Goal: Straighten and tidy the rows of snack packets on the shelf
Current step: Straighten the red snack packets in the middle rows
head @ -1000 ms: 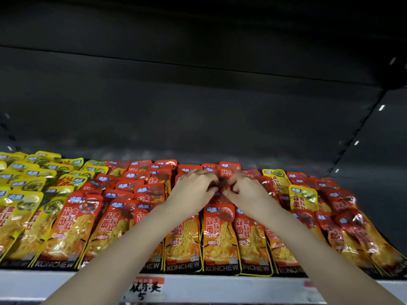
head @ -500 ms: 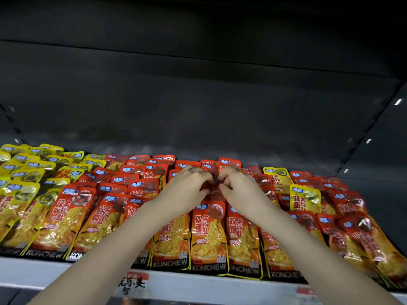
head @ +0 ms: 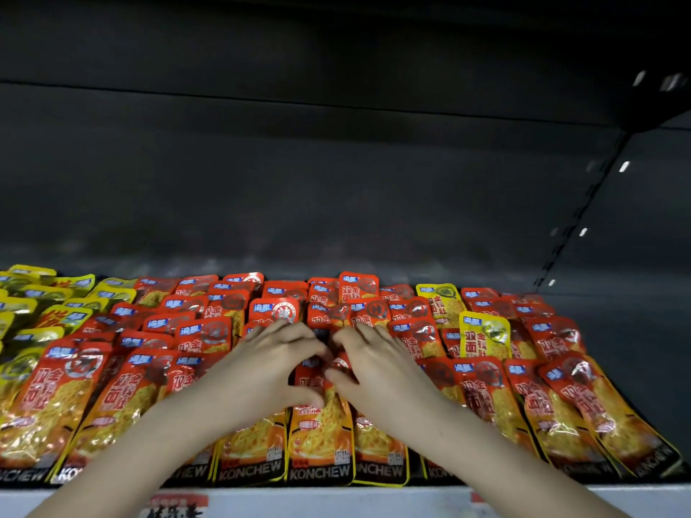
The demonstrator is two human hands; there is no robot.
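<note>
Both hands meet over the middle of the shelf [head: 643, 499], on the rows of red snack packets [head: 482, 398] that lie overlapped from the near edge to the far back. The left hand [head: 269, 368] and the right hand [head: 377, 368] sit side by side, almost touching. Their fingers are loosely bent and rest on the packets of the second row. Both thumbs lie on the face of the centre front packet [head: 321, 428], near its top. I cannot tell whether either hand pinches that packet or only presses on it.

At the left, rows of yellow packets [head: 26, 304] run alongside the red ones. On the right, two stray yellow packets [head: 484, 334] sit among the red, one farther back than the other. The red packets at the far right fan out at a slant. A price label [head: 175, 508] hangs on the shelf's near edge below the left forearm.
</note>
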